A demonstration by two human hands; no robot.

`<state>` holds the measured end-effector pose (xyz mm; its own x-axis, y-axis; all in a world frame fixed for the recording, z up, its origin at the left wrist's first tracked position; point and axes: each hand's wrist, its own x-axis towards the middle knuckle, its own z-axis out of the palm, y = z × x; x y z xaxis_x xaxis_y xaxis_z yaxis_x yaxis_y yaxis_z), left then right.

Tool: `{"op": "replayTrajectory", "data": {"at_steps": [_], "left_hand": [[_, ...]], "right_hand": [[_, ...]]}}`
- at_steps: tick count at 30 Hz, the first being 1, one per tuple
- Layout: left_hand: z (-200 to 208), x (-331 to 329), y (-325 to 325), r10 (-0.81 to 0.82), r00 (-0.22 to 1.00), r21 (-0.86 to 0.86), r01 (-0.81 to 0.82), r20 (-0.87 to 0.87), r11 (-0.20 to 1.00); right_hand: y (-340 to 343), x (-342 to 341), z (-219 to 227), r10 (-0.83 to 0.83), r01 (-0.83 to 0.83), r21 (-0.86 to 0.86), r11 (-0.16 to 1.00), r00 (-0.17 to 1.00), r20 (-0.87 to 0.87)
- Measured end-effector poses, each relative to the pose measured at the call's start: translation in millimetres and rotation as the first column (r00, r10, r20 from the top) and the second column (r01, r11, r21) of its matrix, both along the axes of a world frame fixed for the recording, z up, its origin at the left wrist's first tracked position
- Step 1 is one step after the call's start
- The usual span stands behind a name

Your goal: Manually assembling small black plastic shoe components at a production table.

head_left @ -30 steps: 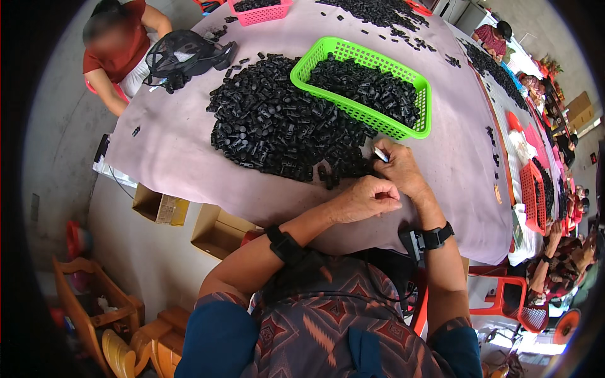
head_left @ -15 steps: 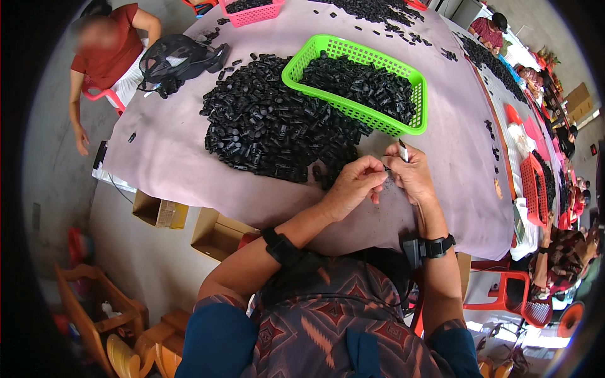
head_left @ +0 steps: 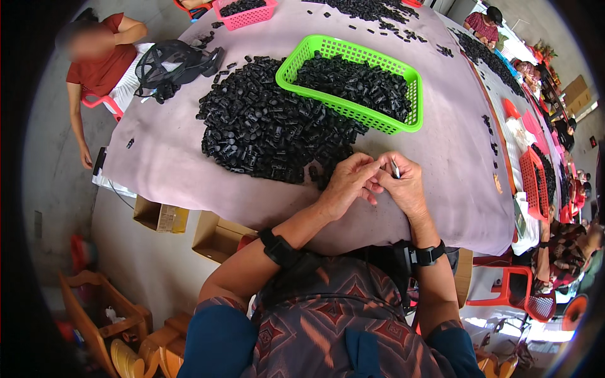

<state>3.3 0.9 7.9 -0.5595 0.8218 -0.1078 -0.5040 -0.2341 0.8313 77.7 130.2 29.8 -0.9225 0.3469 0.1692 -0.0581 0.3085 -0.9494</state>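
Note:
My left hand (head_left: 345,184) is closed in a pinch, its fingertips meeting those of the right hand above the near edge of the table. What the left fingers hold is hidden or too small to make out. In my right hand (head_left: 408,190) a slim silvery tool (head_left: 395,169) sticks up between thumb and forefinger; its kind is unclear. Just beyond my left hand spreads a big pile of small black plastic parts (head_left: 265,126). A green perforated basket (head_left: 353,108), partly filled with the same black parts, stands beyond my hands, against the pile's right side.
A black mesh bag (head_left: 173,66) lies at the table's far left, near a seated person in red. A pink basket (head_left: 246,19) and more black parts are at the back. Another table with a red basket (head_left: 533,186) and several people runs along the right. Cardboard boxes (head_left: 217,236) sit below the near edge.
My right hand has turned and drawn in closer to the left, and the tool now tilts differently, with less of it showing. The person at the left has raised an arm toward the head.

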Motion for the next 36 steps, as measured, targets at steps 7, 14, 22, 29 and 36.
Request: {"op": "replayTrajectory", "data": {"at_steps": [7,14,22,29,36], "left_hand": [[-0.7,-3.5,0.0,-0.012,0.999,-0.006,0.012,0.047,1.000],[-3.8,-3.5,-0.7,0.007,0.996,0.032,-0.010,0.093,0.999],[-5.7,-2.3,1.2,0.049,0.993,0.027,-0.052,0.105,0.998],[-3.6,-2.4,0.8,0.025,0.998,-0.001,-0.025,0.059,1.000],[-2.7,-1.8,0.5,0.041,0.997,0.010,-0.042,0.073,0.999]], "right_hand": [[-1.1,-0.2,-6.5,-0.039,0.046,0.156,0.987,0.998,-0.051],[-4.4,-2.7,-8.1,-0.131,0.152,0.272,0.950,0.987,-0.094],[-2.1,-2.3,-10.7,-0.166,0.174,0.359,0.917,0.985,-0.054],[-5.0,-1.8,-8.8,-0.140,0.163,0.354,0.921,0.986,-0.090],[-7.7,-1.3,-4.3,-0.128,0.146,0.313,0.939,0.989,-0.075]]}}
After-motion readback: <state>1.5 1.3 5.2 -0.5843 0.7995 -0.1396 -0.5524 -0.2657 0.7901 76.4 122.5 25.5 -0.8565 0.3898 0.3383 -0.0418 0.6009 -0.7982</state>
